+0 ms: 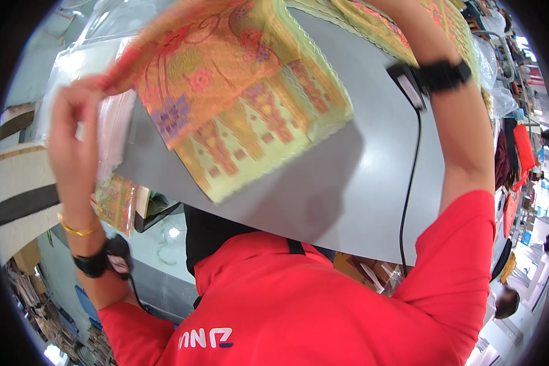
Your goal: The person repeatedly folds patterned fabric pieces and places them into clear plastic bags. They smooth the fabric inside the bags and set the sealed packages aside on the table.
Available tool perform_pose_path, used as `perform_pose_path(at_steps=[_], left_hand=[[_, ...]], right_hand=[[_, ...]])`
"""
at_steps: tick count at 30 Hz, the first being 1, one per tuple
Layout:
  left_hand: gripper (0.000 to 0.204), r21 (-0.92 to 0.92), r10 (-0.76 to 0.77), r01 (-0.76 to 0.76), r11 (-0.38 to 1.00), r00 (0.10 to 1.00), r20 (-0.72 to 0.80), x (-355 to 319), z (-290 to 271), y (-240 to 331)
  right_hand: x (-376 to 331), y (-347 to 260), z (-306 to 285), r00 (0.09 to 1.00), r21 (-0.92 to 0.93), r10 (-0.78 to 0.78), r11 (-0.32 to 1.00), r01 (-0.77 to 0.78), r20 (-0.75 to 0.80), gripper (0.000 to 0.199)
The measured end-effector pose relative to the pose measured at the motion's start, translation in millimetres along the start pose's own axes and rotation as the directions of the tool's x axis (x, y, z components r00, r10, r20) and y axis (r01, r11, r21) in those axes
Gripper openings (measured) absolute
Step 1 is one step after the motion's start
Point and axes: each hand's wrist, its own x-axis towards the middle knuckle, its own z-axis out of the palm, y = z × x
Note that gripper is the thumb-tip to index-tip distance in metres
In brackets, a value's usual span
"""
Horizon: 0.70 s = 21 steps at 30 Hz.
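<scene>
A patterned cloth (226,79) in orange and yellow-green, with flower motifs and a scalloped edge, hangs raised over the grey table. My left hand (76,131), somewhat blurred, has its fingers closed on the cloth's left edge. The near corner of the cloth dangles towards me and casts a shadow on the tabletop. At the upper edge of the view my right hand (396,5) is almost wholly cut off, so its fingers are hidden. More cloth of the same pattern (454,24) lies beside my right wrist at the far right.
Clear plastic bags (73,67) lie at the far left of the grey table (384,165). A packaged patterned cloth (116,201) sits below my left hand. A black cable (413,183) runs from my right wrist strap (442,76) across the table. Cluttered racks and a person (507,302) appear at right.
</scene>
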Motion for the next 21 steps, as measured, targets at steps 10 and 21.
perform_pose_path(at_steps=[10,21], left_hand=[[0.011,0.098,0.148,-0.195,0.976,0.922,0.358,-133,76,23],[0.034,0.060,0.282,-0.334,0.941,0.867,0.411,-175,84,36]], right_hand=[[-183,-94,61,0.970,-0.018,0.069,0.998,-0.067,0.232,0.013],[-215,-122,45,0.945,-0.069,0.117,0.993,-0.101,0.307,0.024]])
